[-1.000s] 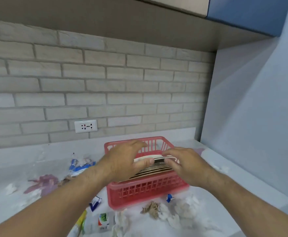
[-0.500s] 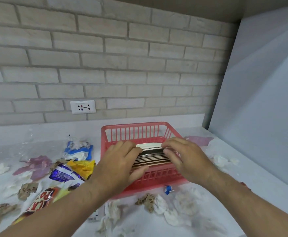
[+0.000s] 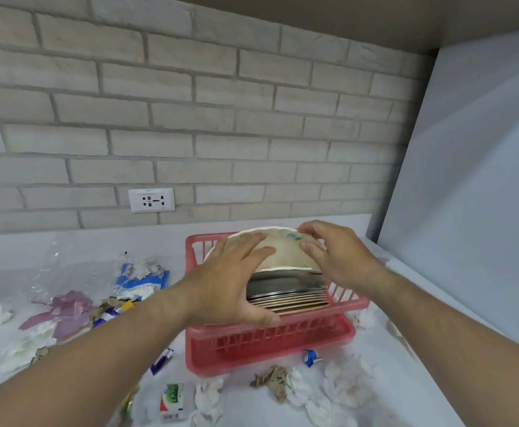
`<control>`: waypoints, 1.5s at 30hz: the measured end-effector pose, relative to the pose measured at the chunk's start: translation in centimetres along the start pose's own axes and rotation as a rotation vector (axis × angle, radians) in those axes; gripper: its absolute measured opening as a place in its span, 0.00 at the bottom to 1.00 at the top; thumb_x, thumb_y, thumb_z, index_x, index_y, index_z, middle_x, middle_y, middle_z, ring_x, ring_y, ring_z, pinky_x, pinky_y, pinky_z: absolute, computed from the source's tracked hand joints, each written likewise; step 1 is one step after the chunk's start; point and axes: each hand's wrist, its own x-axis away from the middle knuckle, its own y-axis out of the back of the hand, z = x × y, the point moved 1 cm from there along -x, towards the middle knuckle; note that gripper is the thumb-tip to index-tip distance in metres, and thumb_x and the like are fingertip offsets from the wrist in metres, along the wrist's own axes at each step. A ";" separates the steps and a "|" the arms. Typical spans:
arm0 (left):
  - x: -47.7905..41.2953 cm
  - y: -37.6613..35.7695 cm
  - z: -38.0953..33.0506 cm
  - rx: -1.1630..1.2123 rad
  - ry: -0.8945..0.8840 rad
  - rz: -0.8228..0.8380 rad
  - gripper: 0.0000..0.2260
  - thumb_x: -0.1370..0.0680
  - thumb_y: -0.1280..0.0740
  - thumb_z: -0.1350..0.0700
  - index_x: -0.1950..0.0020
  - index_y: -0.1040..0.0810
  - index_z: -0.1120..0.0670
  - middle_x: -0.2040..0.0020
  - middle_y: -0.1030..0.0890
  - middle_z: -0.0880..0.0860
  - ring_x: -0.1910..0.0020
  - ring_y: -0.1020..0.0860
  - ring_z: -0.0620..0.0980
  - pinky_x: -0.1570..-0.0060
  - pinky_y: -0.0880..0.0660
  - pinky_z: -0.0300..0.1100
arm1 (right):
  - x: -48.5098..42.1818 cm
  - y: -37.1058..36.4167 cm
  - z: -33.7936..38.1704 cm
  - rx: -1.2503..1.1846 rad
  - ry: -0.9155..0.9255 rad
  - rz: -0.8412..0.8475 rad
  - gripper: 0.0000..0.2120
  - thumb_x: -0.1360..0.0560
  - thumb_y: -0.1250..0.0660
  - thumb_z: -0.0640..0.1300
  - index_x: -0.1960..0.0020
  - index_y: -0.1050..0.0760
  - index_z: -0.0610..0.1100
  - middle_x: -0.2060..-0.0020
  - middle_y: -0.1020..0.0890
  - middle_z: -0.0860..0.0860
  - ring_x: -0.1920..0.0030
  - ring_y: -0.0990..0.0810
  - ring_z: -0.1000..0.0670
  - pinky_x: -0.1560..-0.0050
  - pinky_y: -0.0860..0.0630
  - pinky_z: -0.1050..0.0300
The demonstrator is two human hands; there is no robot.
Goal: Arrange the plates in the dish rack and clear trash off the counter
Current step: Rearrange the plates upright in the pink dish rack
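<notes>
The white plate (image 3: pixel 278 252) leans at the back of the red dish rack (image 3: pixel 267 343), its wide face toward the person. The left hand (image 3: pixel 230 291) lies flat on that face, fingers straight and apart. The right hand (image 3: pixel 338 257) pinches the plate's right edge with bent fingers. Metal plates (image 3: pixel 285 292) stand in the rack just in front. Trash (image 3: pixel 272 380) lies on the white counter (image 3: pixel 11 251) around the rack, below a brick wall (image 3: pixel 252 134).

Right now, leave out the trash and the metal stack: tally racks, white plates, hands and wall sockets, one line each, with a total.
red dish rack: 1
white plate: 1
hands: 2, the left hand and the right hand, both touching the white plate
wall socket: 1
Total: 5
</notes>
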 end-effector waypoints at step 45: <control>-8.2 4.7 -0.8 -0.477 -0.035 0.060 0.14 0.26 0.40 0.56 0.41 0.36 0.46 0.46 0.22 0.55 0.50 0.23 0.60 0.60 0.33 0.47 | -1.3 -0.9 -5.9 0.279 -0.311 -0.047 0.07 0.19 0.46 0.47 0.48 0.33 0.44 0.65 0.27 0.46 0.63 0.27 0.42 0.66 0.31 0.52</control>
